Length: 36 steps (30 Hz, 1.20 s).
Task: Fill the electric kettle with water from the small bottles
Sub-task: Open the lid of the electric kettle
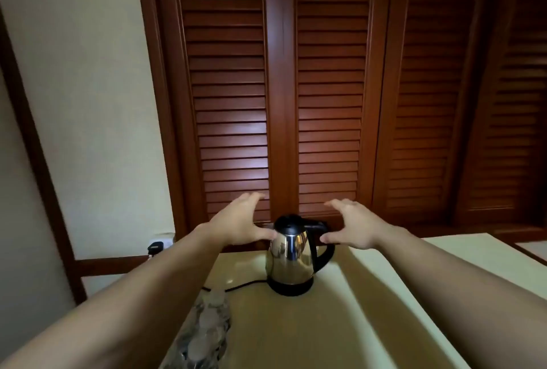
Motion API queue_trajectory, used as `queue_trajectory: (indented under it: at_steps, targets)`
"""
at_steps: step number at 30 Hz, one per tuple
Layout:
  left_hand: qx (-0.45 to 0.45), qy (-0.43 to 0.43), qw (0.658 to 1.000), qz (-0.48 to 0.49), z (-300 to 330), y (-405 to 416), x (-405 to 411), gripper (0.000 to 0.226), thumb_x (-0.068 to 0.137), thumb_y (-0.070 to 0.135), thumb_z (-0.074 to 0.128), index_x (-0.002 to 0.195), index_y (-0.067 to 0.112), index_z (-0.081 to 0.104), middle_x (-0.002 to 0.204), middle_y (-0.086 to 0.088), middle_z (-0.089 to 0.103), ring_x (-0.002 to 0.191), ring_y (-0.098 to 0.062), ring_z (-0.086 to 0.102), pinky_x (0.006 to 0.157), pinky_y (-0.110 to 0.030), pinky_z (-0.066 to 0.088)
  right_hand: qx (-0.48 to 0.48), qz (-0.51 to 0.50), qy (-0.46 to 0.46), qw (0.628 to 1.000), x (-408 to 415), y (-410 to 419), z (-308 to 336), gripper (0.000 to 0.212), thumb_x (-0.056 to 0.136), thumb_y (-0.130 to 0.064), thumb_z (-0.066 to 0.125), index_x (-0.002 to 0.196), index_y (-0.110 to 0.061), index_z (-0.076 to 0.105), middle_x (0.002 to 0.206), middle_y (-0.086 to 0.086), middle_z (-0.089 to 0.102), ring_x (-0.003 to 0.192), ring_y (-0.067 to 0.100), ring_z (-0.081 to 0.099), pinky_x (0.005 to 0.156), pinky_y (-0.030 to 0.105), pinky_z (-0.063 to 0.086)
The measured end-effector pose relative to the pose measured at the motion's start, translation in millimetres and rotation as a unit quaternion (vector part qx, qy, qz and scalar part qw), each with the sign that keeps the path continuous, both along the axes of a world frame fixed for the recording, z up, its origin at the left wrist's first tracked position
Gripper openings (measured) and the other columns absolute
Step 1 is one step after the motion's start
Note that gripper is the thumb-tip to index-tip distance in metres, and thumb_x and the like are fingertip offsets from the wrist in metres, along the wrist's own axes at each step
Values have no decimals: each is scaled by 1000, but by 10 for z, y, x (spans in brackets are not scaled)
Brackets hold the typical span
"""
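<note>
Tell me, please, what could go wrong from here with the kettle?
The kettle lid looks closed, so water poured now would likely spill over the table. Its black cord trails left, near the bottles under the left arm; reaching for one might snag it. Both hands, left hand and right hand, hover open and could knock the kettle.

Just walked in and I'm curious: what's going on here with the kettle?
A person reaches out with both hands, open, toward a steel kettle standing on its base on a pale table. The left hand and right hand flank it, holding nothing. Its lid looks closed. Small bottles lie near the left forearm, untouched.
</note>
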<state>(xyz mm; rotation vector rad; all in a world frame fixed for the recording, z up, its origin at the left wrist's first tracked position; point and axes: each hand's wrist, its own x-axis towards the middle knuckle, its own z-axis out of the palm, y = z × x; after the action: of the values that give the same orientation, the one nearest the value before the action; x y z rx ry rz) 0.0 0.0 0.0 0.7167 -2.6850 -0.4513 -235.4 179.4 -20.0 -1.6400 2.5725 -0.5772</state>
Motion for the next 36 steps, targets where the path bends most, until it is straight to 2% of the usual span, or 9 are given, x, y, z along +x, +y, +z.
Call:
queue_trajectory:
  at_steps: [3,6,8,10,13,18,21,25,36]
  targets:
    - [27,-34,999,15,-154,-122,-303,112,72,56,88,162,29,26,164,-1,35,149,-23,37,118,-42,39,15,5,-4,1000,-180,-229,-117,92,77,-62,76,154,-31,36,156,3,42,145,26,38,116,47,39]
    - [25,-94,995,16,-375,-283,-659,118,72,60,87,163,25,22,163,-3,34,148,-25,37,120,-44,38,31,34,-26,999,-427,-472,-262,54,88,-47,73,135,-30,54,129,-8,57,121,17,57,102,37,51]
    - [28,-101,994,12,-485,-385,-856,116,71,59,88,162,22,26,162,0,37,147,-23,38,121,-42,38,25,71,-34,997,-611,-596,-372,49,90,-48,72,132,-28,58,126,-13,60,114,10,59,97,33,52]
    - [47,-92,994,23,-569,-454,-1002,112,67,55,91,158,23,33,154,3,46,142,-20,43,115,-38,43,19,92,-47,994,-783,-686,-506,40,89,-47,73,123,-29,64,116,-14,65,103,3,62,90,30,54]
    - [78,-102,991,30,-652,-557,-1130,96,63,48,96,143,27,48,131,12,57,126,-14,55,99,-29,49,7,122,-79,989,-984,-758,-679,24,89,-46,74,107,-32,68,99,-14,70,89,1,66,84,35,59]
    - [114,-70,990,47,-733,-669,-1151,91,46,54,97,129,36,62,118,21,70,112,-5,65,97,-28,54,-16,159,-103,982,-1155,-824,-815,24,90,-56,68,103,-36,66,94,-9,72,83,5,70,79,41,60]
    - [135,-49,988,48,-713,-649,-1124,86,44,53,99,123,37,68,109,24,75,108,1,67,101,-33,55,-29,174,-102,979,-1166,-855,-797,24,91,-54,67,103,-33,66,94,-7,71,85,6,69,81,44,58]
    - [139,-18,989,56,-558,-630,-1090,84,44,56,99,120,34,70,108,21,76,108,-1,68,104,-36,54,-61,188,-84,977,-1163,-862,-635,24,92,-51,66,101,-30,66,93,-10,70,85,6,66,82,45,56]
    - [115,38,992,20,-369,58,-1053,78,46,57,96,116,37,70,104,21,76,103,-1,69,96,-35,57,-73,172,-85,979,-1071,-17,-281,16,93,-44,71,104,-33,68,95,-10,71,87,3,66,79,35,57]
